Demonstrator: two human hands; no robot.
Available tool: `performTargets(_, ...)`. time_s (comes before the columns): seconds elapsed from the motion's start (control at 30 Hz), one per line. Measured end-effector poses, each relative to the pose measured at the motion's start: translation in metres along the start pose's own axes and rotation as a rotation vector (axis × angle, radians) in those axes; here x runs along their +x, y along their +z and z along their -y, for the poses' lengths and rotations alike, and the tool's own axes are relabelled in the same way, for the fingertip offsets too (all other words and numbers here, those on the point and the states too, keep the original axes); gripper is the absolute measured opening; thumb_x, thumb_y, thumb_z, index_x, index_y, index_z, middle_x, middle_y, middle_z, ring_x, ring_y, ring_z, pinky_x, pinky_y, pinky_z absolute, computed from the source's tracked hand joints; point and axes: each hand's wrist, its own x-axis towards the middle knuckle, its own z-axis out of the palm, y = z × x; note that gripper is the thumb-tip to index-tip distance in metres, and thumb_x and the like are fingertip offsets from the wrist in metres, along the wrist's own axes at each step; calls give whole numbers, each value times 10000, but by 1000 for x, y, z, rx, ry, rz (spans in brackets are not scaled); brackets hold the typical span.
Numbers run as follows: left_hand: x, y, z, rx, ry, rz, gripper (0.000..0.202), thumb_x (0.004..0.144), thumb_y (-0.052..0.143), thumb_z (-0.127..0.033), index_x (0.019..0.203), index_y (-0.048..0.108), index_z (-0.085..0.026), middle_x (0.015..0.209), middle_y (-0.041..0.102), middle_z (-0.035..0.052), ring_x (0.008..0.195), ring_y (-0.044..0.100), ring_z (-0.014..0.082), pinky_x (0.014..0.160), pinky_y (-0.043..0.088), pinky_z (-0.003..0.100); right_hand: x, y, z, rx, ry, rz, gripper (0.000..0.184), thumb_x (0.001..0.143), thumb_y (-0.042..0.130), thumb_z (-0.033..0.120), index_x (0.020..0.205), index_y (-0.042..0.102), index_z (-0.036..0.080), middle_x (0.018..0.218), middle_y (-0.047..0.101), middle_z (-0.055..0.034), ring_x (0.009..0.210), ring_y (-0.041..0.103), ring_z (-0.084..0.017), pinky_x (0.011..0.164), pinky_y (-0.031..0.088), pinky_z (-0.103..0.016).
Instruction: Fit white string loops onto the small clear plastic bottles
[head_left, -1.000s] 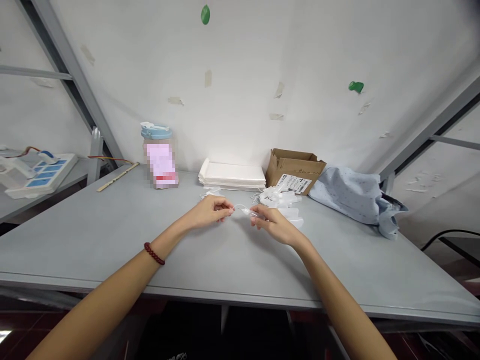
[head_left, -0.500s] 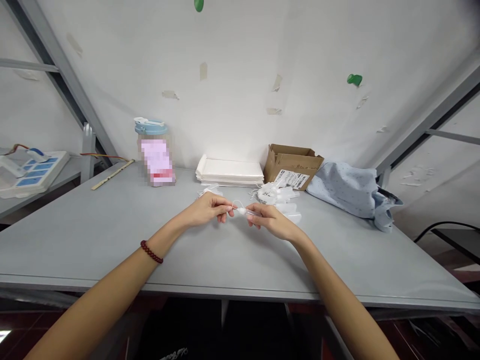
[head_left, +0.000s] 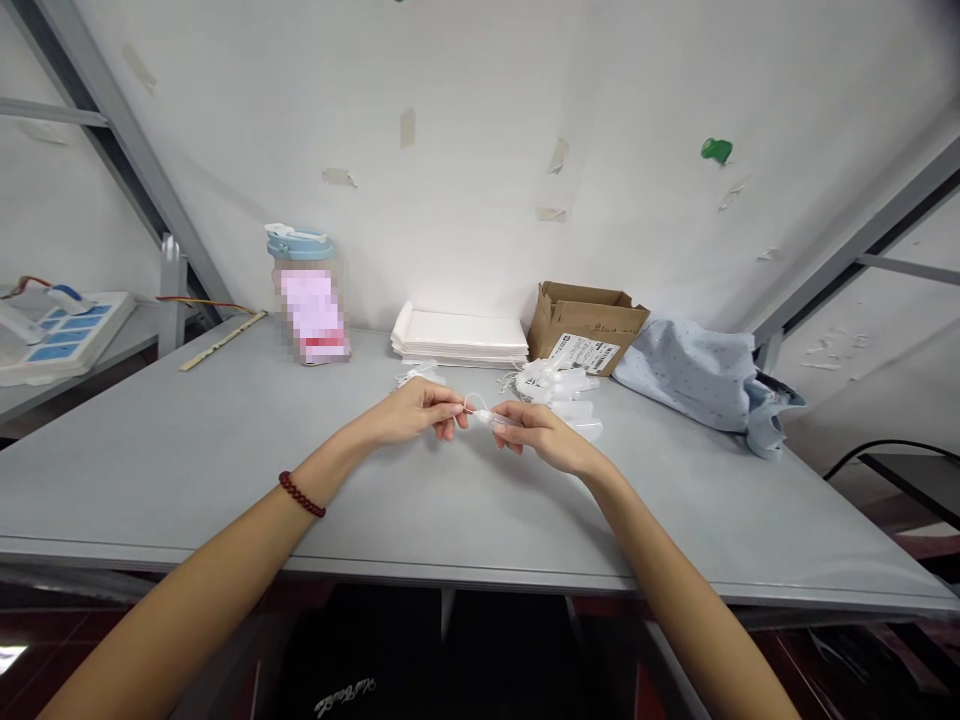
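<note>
My left hand [head_left: 416,410] is closed in a pinch above the table, at the middle of the head view. A thin dark sliver shows at its fingertips, too small to name. My right hand [head_left: 544,437] is closed around a clear plastic tag [head_left: 504,420] with a white knotted end. From that end a thin white cord loop [head_left: 475,398] arches up between both hands. Behind my right hand lies a pile of similar clear tags [head_left: 559,380] with white cords. A smaller bunch of white cords and clear pieces [head_left: 420,373] lies behind my left hand.
At the back stand a stack of white envelopes [head_left: 461,335] and an open cardboard box [head_left: 585,325]. A light blue cloth [head_left: 686,370] lies right of the box. A blue-lidded container [head_left: 300,245] and a thin yellowish strip [head_left: 223,342] are at the left of the grey table [head_left: 465,530].
The head view has tilted slightly, so the scene sits a little higher. My left fingertips have drawn slightly away from the white knot. Both hands keep their pinch.
</note>
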Motion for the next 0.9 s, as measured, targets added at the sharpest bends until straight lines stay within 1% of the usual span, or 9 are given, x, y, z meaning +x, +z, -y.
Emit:
performTargets(0.23,1,-1,1,26,18,-2,324,862,512,-400,774,661,-127,578,595,16,590,571,128,615,471,251,2,-1,-3,33,-5,-3,181,837,529,320,898,591,161,747,537,2,602,420,-92,597,329,-261)
performTargets(0.4,1,-1,2,9,14,0,308,864,519,-383,783,663,-122,589,594,14,586,564,118,619,467,245,2,0,-2,43,-13,6,182,836,529,320,888,589,156,740,545,3,581,433,-86,590,345,-259)
performTargets(0.53,1,0,2,-17,-8,4,303,856,532,-388,777,660,-125,634,617,21,586,560,115,601,469,244,2,1,0,65,-9,15,179,828,533,316,876,586,152,720,540,9,552,435,-79,575,360,-256)
performTargets(0.67,0,0,3,-36,-9,0,292,850,538,-387,780,660,-131,701,642,32,594,563,112,593,462,242,4,1,-4,101,-13,14,183,819,546,324,866,583,151,720,537,12,537,434,-73,552,361,-248)
performTargets(0.73,0,0,3,-32,-5,1,292,848,540,-388,778,662,-132,689,639,30,595,564,114,590,458,240,5,2,-6,122,-11,9,190,813,557,330,867,584,150,718,538,12,525,431,-70,540,362,-245)
performTargets(0.9,1,0,4,6,-5,-4,306,849,535,-388,760,667,-127,590,600,22,583,565,124,581,450,240,5,2,-8,123,-7,24,215,818,558,352,853,604,145,721,567,7,473,444,-59,502,355,-240)
